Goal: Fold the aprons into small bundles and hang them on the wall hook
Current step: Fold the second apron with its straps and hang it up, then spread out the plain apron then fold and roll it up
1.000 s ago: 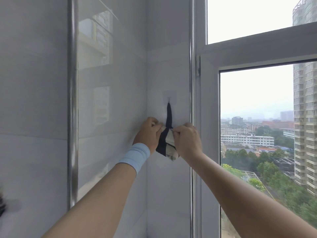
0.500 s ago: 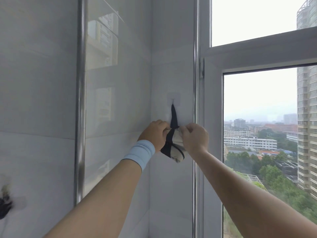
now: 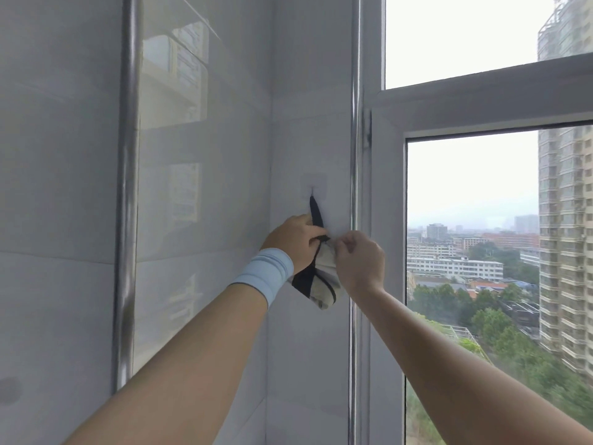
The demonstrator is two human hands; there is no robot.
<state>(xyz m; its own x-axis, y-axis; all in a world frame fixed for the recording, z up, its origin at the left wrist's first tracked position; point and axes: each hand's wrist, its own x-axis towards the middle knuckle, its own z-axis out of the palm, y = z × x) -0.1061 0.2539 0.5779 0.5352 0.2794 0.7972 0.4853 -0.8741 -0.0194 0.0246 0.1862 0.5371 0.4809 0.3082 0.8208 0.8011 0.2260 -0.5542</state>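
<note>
A small folded apron bundle [image 3: 317, 284], beige with black trim, hangs by a black strap [image 3: 315, 213] from a clear adhesive wall hook [image 3: 313, 187] on the white tiled wall. My left hand [image 3: 296, 240], with a light blue wristband, grips the bundle's top left where the strap meets it. My right hand [image 3: 359, 261] pinches the bundle's upper right edge. Both hands hide much of the bundle.
A vertical chrome pipe [image 3: 126, 187] runs down the tiled wall at the left. A second thin metal strip [image 3: 354, 155] borders the white window frame [image 3: 385, 220] just right of the hook. Through the glass, buildings and trees lie far below.
The view has drifted slightly, so the hook and hands sit a little lower and to the right in the frame. Both hands stay on the hanging bundle; the left hand's grip has shifted a little higher.
</note>
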